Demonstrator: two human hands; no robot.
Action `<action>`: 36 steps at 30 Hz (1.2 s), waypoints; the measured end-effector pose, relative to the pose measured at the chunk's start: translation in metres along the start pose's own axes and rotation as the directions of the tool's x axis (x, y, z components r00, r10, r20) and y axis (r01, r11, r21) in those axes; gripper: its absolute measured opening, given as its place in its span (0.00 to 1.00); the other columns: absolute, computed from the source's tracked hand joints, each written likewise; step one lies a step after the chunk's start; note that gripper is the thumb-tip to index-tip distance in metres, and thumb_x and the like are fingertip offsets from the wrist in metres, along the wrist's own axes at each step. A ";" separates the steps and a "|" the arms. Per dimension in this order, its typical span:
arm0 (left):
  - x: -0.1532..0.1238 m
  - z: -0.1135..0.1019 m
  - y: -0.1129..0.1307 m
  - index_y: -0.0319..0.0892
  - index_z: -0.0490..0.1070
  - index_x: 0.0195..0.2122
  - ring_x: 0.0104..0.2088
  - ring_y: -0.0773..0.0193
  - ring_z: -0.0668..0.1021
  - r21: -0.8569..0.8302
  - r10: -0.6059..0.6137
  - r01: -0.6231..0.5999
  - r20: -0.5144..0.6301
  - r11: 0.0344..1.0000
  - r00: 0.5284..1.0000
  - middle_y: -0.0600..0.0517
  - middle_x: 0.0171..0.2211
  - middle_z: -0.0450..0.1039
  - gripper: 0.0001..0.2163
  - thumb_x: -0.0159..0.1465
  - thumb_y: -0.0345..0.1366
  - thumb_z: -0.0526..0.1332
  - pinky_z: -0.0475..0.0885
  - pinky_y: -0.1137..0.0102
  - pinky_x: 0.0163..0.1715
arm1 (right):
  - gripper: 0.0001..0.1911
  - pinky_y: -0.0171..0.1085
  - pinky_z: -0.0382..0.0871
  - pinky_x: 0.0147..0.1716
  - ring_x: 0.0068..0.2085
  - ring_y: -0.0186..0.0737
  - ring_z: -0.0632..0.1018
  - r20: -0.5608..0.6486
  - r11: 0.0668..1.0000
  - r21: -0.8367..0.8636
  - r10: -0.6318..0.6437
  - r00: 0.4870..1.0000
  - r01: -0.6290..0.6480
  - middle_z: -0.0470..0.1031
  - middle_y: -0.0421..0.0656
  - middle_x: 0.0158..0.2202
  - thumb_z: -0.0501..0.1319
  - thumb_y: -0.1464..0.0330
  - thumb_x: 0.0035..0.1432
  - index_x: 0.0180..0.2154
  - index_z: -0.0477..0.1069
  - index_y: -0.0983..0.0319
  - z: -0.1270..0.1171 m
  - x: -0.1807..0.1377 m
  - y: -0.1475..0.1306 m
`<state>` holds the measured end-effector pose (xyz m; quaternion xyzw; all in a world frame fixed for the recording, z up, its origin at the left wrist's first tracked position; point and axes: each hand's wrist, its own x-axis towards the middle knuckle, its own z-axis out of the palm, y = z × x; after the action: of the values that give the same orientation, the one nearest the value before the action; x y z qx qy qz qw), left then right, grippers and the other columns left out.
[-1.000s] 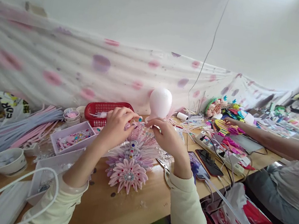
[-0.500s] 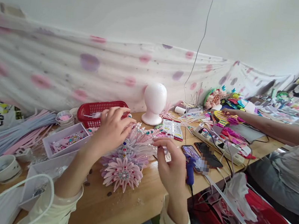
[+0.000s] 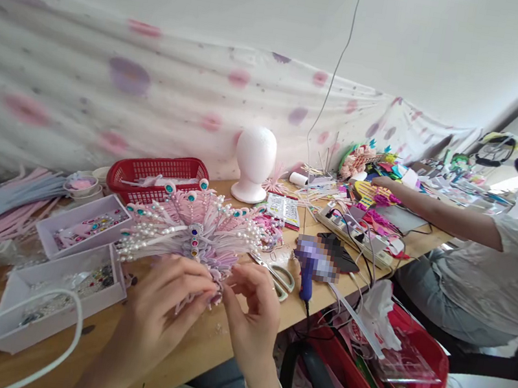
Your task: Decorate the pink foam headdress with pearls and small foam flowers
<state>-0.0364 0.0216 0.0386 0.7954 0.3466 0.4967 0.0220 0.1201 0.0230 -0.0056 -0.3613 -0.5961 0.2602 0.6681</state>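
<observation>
Print is carried by a silver-and-red packet, but the lettering is too small to be read. In front of the smooth white foam head, at the table, the pink ornament is held by its near edge, which is pinched between thumb and fingers by both the left hand and the right hand, fingertips nearly meeting; whether its underside rests on the wood cannot be told. It is fanned out in fuzzy pink and lilac strands, tipped with white pearls and teal stones, with round gems set down the middle. Metal scissors and a blue glue gun are placed to its right. To its left, beads are held in two rectangular white boxes, and a red basket of perforated plastic is set behind.
</observation>
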 end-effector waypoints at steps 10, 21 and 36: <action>-0.027 0.012 -0.011 0.49 0.77 0.42 0.36 0.67 0.82 -0.174 -0.125 0.136 0.075 0.975 0.989 0.56 0.35 0.80 0.09 0.64 0.28 0.64 0.77 0.77 0.38 | 0.09 0.32 0.75 0.24 0.35 0.35 0.80 0.286 0.822 0.394 0.315 0.905 -0.411 0.70 0.45 0.51 0.66 0.66 0.61 0.45 0.76 0.53 -0.013 -0.013 0.000; -0.042 0.020 -0.023 0.46 0.76 0.40 0.35 0.65 0.81 0.006 -0.055 0.057 -0.200 0.998 0.978 0.52 0.33 0.80 0.11 0.63 0.22 0.62 0.77 0.72 0.37 | 0.16 0.38 0.78 0.36 0.49 0.47 0.80 0.422 0.644 0.510 0.390 0.818 -0.570 0.72 0.48 0.56 0.71 0.63 0.54 0.45 0.74 0.55 0.003 -0.014 0.009; -0.074 -0.006 -0.020 0.46 0.66 0.25 0.20 0.69 0.73 0.025 -0.429 0.454 -0.284 0.890 0.857 0.56 0.20 0.73 0.17 0.71 0.32 0.49 0.70 0.73 0.25 | 0.16 0.38 0.70 0.35 0.33 0.41 0.77 0.316 0.819 0.120 0.504 0.803 -0.561 0.76 0.43 0.30 0.67 0.53 0.58 0.38 0.78 0.59 -0.017 -0.034 0.019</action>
<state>-0.0713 -0.0072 -0.0234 0.6193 0.5419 0.5658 0.0514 0.1330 0.0049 -0.0422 -0.4040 -0.5245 0.5458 0.5137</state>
